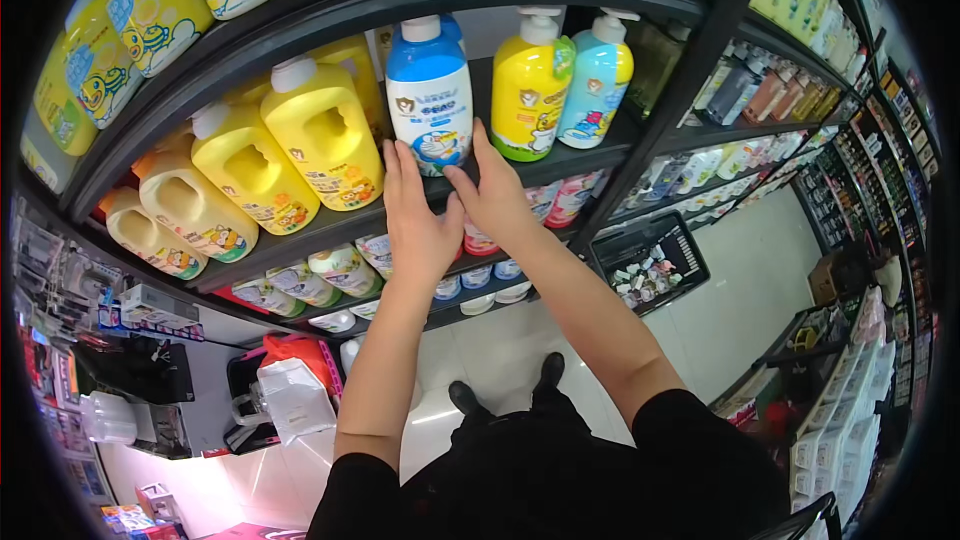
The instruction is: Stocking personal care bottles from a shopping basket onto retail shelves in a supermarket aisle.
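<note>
A white bottle with a blue top (431, 95) stands upright at the front of the black shelf, between my two hands. My left hand (420, 220) lies against its lower left side, fingers pointing up along the edge. From the right, my right hand (494, 190) holds the lower side, its thumb near the bottom front. Together the hands clasp the bottle; its back is hidden. Just behind it, part of another blue bottle shows. To the right stand a yellow pump bottle (526, 90) and a light blue pump bottle (597, 85). Left of my hands is a yellow handled jug (325, 140).
More yellow jugs (255, 175) line the shelf leftward. Yellow packs (150, 5) fill the shelf above, and bottles (345, 268) the one below. On the floor are a black crate of small items (690, 255) at right and a basket with bags (297, 395) at lower left.
</note>
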A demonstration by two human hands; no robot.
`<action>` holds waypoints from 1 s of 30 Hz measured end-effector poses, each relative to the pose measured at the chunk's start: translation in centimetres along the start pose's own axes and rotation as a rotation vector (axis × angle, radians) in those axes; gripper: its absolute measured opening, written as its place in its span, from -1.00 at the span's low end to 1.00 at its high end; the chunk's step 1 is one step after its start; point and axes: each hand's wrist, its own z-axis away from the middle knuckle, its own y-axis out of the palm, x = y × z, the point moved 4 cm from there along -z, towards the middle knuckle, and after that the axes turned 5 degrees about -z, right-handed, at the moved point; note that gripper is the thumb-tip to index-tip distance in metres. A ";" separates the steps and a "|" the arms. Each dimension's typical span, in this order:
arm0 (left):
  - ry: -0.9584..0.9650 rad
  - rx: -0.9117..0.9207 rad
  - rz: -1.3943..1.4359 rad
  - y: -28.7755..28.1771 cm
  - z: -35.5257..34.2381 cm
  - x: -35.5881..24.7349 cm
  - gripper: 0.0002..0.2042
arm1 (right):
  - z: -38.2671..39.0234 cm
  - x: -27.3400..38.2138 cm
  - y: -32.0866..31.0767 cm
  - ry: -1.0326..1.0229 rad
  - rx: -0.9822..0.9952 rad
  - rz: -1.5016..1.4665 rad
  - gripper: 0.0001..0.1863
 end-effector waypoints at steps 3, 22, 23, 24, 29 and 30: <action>0.034 -0.092 -0.070 0.6 -0.2 -1.0 -0.18 | 1.1 0.1 -1.9 -0.306 -0.168 0.068 -0.26; -0.367 -0.055 -0.352 9.3 -3.2 -7.1 -0.18 | -2.8 -4.3 -18.4 -0.077 -0.207 0.127 0.03; -0.377 -0.062 -0.361 9.1 -3.3 -7.1 -0.18 | -2.9 -4.3 -18.3 -0.082 -0.226 0.149 0.03; -0.395 -0.025 -0.337 9.0 -3.4 -7.1 -0.19 | -3.0 -4.3 -18.1 -0.085 -0.210 0.141 0.03; -0.400 -0.017 -0.334 9.1 -3.5 -6.0 -0.25 | -3.4 -4.1 -17.3 -0.030 -0.235 0.254 0.08; -0.406 -0.016 -0.338 9.1 -3.4 -6.2 -0.25 | -3.1 -4.4 -17.3 -0.032 -0.240 0.278 0.09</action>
